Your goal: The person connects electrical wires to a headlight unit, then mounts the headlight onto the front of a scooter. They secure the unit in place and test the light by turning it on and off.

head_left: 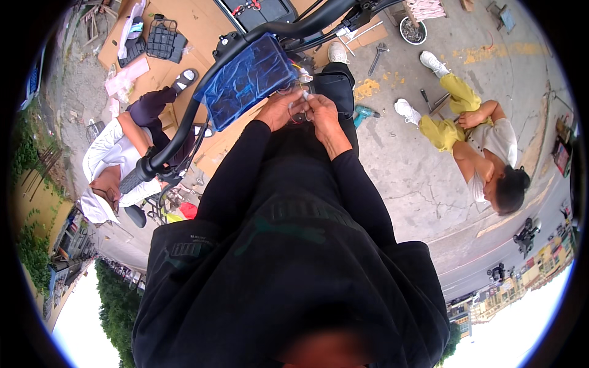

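Surroundings: cardboard point(199, 37) and concrete point(405, 159)
Black wire basket point(163, 32) on cardboard; pink sheeting point(131, 73) at cardboard's left edge. Concrete, beyond cardboard's right edge: wrench point(377, 60), teal drill point(364, 114), white tub point(415, 43). Person point(500, 141) farther right.

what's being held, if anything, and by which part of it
A small white piece, seemingly pinched between left grip and right grip; which part each holds is too small to tell.
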Motion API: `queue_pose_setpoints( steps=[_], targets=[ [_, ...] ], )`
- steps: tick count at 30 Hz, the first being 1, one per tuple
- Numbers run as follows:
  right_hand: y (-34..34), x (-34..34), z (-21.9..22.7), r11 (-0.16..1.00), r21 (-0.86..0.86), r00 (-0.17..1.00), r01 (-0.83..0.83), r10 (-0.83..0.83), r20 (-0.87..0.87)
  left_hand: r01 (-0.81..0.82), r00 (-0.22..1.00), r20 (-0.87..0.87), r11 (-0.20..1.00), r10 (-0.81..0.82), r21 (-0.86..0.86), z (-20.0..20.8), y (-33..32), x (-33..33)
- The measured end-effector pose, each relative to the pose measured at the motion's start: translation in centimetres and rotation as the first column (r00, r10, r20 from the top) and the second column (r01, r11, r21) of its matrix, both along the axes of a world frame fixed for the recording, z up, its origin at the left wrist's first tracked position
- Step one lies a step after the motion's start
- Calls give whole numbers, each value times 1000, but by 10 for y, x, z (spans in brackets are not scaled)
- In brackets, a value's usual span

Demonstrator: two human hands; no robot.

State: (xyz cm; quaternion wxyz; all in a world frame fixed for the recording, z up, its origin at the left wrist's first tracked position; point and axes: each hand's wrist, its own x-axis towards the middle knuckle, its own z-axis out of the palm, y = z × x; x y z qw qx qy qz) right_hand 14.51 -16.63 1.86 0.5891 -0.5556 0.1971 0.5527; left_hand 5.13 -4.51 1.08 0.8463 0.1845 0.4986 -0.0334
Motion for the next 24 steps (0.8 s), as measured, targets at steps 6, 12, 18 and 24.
queue_pose_setpoints(
  steps=[6, 12, 18, 24],
  targets=[
    [5, -2, -2, 1000, -24, 999, -6, 7, 33, -8, 1000, 13, 997, 9, -72, -1, 5, 2],
    [24, 0, 21, 996, -84, 995, -20, 28, 94, -34, 995, 89, 979, 52, -200, -8, 5, -8],
    [11, 12, 3, 998, 22, 994, 60, -58, -87, 14, 999, 40, 999, -13, -37, 21, 5, 2],
    [12, 14, -4, 1000, -3, 999, 13, -13, -35, 593, 622, -633, -252, -461, 765, 43, -3, -79]
  ],
)
